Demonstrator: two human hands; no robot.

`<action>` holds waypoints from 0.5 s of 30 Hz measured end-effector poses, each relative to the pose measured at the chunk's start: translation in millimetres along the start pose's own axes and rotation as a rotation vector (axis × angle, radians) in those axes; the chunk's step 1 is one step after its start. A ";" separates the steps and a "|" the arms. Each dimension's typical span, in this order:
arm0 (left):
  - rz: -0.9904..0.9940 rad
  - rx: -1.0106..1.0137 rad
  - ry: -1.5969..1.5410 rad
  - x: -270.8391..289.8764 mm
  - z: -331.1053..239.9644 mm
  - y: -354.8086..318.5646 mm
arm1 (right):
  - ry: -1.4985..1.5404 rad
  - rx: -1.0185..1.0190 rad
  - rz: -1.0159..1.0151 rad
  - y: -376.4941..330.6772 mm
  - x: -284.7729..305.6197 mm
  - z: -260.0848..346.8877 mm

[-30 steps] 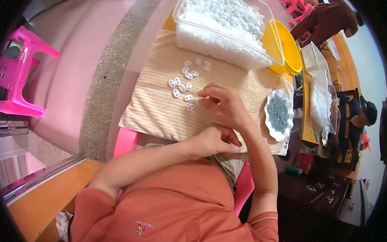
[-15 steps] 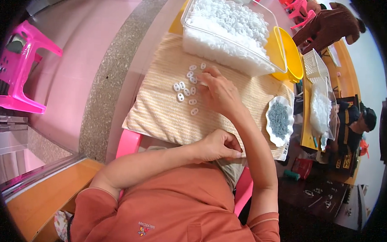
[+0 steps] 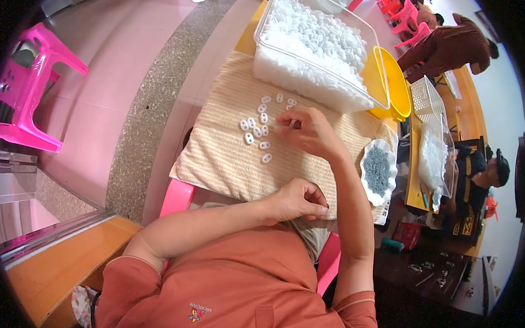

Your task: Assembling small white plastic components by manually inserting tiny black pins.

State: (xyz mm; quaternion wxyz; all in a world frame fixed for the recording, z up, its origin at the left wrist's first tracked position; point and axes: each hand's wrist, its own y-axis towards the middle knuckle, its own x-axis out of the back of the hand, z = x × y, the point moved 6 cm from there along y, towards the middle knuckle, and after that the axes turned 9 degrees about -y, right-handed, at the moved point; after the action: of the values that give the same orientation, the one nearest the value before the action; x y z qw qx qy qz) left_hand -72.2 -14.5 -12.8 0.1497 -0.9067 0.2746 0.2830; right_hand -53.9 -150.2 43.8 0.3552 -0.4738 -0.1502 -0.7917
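Several small white rings [image 3: 259,126] scattered on a striped cloth [image 3: 228,157].
Right hand [image 3: 310,131] pinching one ring beside them; left hand [image 3: 299,200] curled shut at cloth's near edge.

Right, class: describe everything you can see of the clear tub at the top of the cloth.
The tub is a clear, rectangular plastic box with rounded corners and an open top, no lid in sight. It is heaped almost full with small white rings. It stands upright at the far edge of the cloth. A yellow bowl sits against its right side. Neither hand touches it.
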 end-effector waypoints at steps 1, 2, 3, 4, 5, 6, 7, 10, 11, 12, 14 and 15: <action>0.012 -0.026 -0.027 -0.8 2.2 2.6 | 0.076 -0.021 -0.006 0.2 1.3 -6.1; 0.024 -0.052 -0.055 -0.9 4.1 4.3 | 0.151 -0.043 -0.011 0.7 1.4 -11.2; 0.024 -0.054 -0.055 0.9 8.0 3.8 | 0.150 -0.041 -0.011 1.5 0.1 -14.1; 0.007 -0.004 -0.064 -2.6 -4.5 -2.2 | -0.113 -0.007 -0.162 0.2 9.3 -12.6; -0.014 0.042 -0.072 -3.7 -10.9 -6.3 | -0.379 0.032 -0.310 -1.1 16.7 -6.1; -0.013 0.042 -0.071 -3.1 -8.5 -5.3 | -0.379 0.032 -0.311 -1.8 14.0 -3.9; -0.010 0.028 -0.074 -1.5 -5.7 -3.7 | -0.439 -0.016 -0.302 -2.4 9.1 -3.4; -0.041 0.022 -0.093 -0.1 1.9 -0.2 | -0.486 -0.076 -0.283 -1.8 5.8 -5.7; -0.074 0.032 -0.110 1.4 3.7 0.4 | -0.472 -0.089 -0.273 -1.8 5.3 -7.0; -0.073 0.033 -0.110 2.2 4.4 0.7 | -0.472 -0.091 -0.274 -2.5 6.5 -6.6; -0.063 0.022 -0.134 4.1 5.0 0.5 | -0.383 -0.083 -0.254 -3.7 8.3 -4.6; -0.064 0.022 -0.135 4.6 6.6 0.9 | -0.383 -0.083 -0.253 -4.6 8.7 -5.1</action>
State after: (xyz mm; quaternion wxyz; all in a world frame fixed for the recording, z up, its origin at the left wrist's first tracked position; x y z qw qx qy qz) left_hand -72.4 -14.4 -20.8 0.1869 -0.8921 0.2379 0.3355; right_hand -63.0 -153.6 49.2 0.1984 -0.6070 -0.2403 -0.7311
